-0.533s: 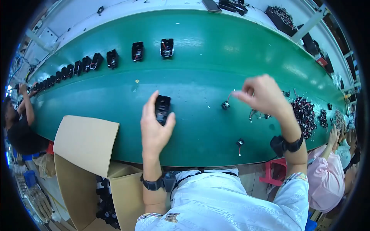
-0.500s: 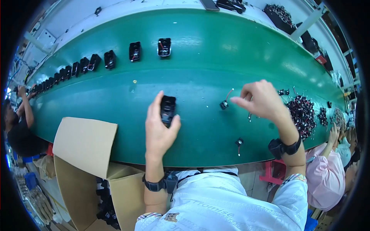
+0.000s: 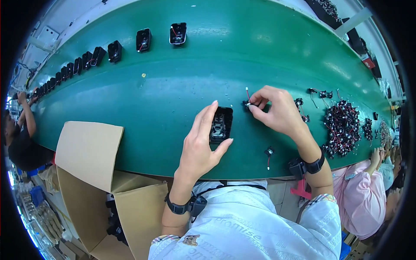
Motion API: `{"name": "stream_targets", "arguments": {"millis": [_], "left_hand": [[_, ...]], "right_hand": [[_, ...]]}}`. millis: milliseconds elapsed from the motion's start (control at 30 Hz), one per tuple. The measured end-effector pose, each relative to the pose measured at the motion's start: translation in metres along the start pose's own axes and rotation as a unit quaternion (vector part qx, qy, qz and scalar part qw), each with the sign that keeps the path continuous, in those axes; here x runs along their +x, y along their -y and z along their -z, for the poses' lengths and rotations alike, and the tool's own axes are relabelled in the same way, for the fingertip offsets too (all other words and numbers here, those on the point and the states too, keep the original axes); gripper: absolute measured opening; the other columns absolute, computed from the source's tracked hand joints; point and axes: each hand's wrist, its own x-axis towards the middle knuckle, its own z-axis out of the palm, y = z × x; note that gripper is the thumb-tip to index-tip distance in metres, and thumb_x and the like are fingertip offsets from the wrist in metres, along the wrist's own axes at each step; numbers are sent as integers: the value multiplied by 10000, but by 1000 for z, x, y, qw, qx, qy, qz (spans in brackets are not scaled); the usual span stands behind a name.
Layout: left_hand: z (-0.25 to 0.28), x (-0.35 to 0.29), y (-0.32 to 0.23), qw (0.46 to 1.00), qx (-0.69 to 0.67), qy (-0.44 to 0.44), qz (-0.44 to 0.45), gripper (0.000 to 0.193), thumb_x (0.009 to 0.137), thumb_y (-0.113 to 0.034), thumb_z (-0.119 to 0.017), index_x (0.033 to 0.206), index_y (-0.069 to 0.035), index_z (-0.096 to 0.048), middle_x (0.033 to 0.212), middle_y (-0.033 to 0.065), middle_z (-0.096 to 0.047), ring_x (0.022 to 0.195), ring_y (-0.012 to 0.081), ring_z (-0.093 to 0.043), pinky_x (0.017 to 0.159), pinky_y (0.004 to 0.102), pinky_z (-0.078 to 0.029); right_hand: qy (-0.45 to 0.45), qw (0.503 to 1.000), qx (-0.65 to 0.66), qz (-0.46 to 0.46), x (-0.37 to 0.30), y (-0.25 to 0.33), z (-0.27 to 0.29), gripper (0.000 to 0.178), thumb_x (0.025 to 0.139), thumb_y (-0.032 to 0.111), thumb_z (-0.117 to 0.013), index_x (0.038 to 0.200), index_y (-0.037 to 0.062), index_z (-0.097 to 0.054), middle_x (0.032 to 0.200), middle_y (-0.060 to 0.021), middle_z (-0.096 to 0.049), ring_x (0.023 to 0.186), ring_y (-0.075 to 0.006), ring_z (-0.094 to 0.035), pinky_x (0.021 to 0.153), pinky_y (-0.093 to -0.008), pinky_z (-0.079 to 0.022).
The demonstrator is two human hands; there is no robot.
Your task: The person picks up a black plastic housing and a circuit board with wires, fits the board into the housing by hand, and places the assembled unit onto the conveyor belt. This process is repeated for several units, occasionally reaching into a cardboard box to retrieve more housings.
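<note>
My left hand (image 3: pixel 203 138) is curved round a black plastic housing (image 3: pixel 221 125), thumb at its near end and fingers along its far left side. The housing lies with its hollow side up on the green bench. Just right of it, my right hand (image 3: pixel 276 107) pinches a small black connector part (image 3: pixel 246 104) with a red wire and a white plug. A similar black part with a wire (image 3: pixel 269 151) lies near the bench's front edge. Beyond my right hand is a big heap of such wired parts (image 3: pixel 342 126).
A row of black housings (image 3: pixel 114 51) curves along the bench's far left. An open cardboard box (image 3: pixel 141 212) holding black pieces stands at lower left. More small parts (image 3: pixel 326 94) lie beside the heap. People sit at the left (image 3: pixel 26 143) and right (image 3: pixel 359 195).
My left hand has moved right with the housing, which now shows its hollow side more fully. My right hand has come down and taken hold of the small wired connector part.
</note>
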Motion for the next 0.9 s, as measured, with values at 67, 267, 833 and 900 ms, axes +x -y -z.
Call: {"name": "stream_targets", "arguments": {"millis": [67, 267, 833, 900], "left_hand": [[-5, -1, 2, 1000, -2, -12, -5, 882, 735, -117, -869, 1512, -39, -458, 1434, 207, -559, 1149, 308, -647, 845, 343, -563], [-9, -4, 6, 1000, -9, -13, -11, 899, 742, -175, -882, 1510, -19, -440, 1370, 237, -558, 1213, 421, -590, 997, 463, -519], [-5, -9, 6, 993, -17, -120, 3, 914, 633, -334, -978, 1375, -17, -551, 1261, 163, -612, 1071, 275, -641, 828, 357, -550], [-4, -8, 5, 993, -9, -121, 4, 921, 617, -335, -986, 1374, -31, -558, 1268, 130, -615, 1049, 237, -647, 838, 337, -539]], "right_hand": [[4, 1000, -23, 7, 3, 4, -2, 181, 774, 80, -794, 901, -14, -706, 855, -112, -697, 699, -218, -689, 686, -357, -553], [4, 998, -12, 57, 3, 6, -5, 201, 791, 13, -745, 983, 20, -683, 962, -109, -661, 816, -242, -683, 735, -367, -547], [24, 982, 87, 166, 7, 11, -5, 71, 828, 35, -798, 892, 33, -766, 879, -99, -756, 691, -193, -714, 600, -294, -546], [-22, 979, 154, 131, -6, 15, -8, 89, 821, 29, -804, 900, 24, -763, 896, -107, -764, 687, -163, -706, 605, -281, -545]]}}
